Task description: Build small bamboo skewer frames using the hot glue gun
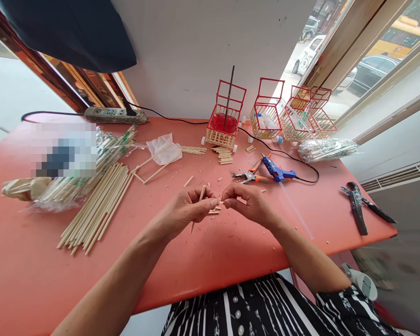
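Note:
Over the middle of the red table, my left hand point(185, 207) is closed around a thin wooden stick point(202, 192), which stands tilted with its lower end showing below the hand. My right hand point(248, 203) is pinched shut close beside the left fingertips. A tiny pale bit shows between the two hands, too small to name. Just under the hands lie short cut stick pieces point(214, 213) and scattered crumbs. Beyond my right hand are pliers point(247, 176) with orange-grey handles and a blue glue gun point(278, 171), its nozzle pointing away from me.
Long sticks point(94, 207) lie at left beside bagged sticks point(105, 154). A stick frame point(150, 170) touches white film point(165, 148). Red-topped stick carts point(222, 135) stand at the back. A power strip point(115, 115) feeds a black cable. Black cutters point(359, 210) lie at right.

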Demonstrator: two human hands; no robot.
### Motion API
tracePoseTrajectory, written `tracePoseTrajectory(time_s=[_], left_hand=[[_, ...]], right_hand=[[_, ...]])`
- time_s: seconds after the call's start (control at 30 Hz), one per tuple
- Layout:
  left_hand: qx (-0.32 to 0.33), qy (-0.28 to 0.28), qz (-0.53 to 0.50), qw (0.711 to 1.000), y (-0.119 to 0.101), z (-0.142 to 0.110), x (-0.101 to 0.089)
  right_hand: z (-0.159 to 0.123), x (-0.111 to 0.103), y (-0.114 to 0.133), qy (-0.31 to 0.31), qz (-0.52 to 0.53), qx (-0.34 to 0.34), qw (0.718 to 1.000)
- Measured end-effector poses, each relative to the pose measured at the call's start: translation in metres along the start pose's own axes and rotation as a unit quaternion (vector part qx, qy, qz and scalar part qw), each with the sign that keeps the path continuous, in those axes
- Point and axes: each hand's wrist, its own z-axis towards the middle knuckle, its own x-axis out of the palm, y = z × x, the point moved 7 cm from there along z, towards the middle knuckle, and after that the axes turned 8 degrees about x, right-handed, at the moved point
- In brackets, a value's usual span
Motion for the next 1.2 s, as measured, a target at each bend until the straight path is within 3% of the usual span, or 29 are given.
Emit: tracePoseTrajectory(time_s=[0.1, 0.37, 0.6, 1.2], left_hand=[[-0.001, 0.009, -0.004, 1.0, 0.002, 0.001, -0.001], [0.007, -0.055, 0.031, 0.998, -0.006, 0.002, -0.008], [0.009, -0.062, 0.085, 0.994, -0.006, 0.002, -0.011], [0.028, -0.09, 0.06, 0.994, -0.01, 0.0, -0.007]], right_hand=[[0.0, -0.003, 0.001, -0.022, -0.018, -0.01, 1.0], [-0.002, -0.002, 0.008, -0.059, -0.104, -0.051, 0.992], [-0.005, 0.001, 0.013, -0.077, -0.153, -0.112, 0.979], [-0.006, 0.007, 0.015, -0.079, -0.216, -0.128, 0.965]])
